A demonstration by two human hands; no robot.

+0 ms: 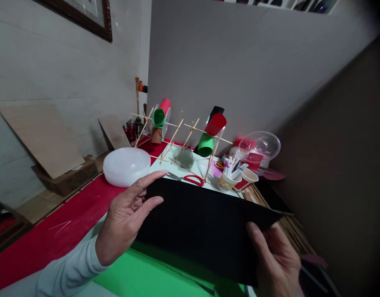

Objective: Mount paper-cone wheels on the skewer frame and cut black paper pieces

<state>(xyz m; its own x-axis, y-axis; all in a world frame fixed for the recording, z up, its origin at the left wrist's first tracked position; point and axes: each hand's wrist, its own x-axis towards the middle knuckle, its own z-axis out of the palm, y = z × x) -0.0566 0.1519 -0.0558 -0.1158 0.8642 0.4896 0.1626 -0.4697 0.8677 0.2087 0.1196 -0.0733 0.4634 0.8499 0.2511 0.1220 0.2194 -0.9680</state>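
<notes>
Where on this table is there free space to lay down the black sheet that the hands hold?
The red cloth strip is bare, bordered by the white round plastic bowl and the left hand. The flat green sheet under the black paper sheet is also free. Behind it is crowded: red-handled scissors, paper cups of markers, wooden stick frame.

flat black sheet (202,222), tilted, above green sheet (152,276)
</notes>
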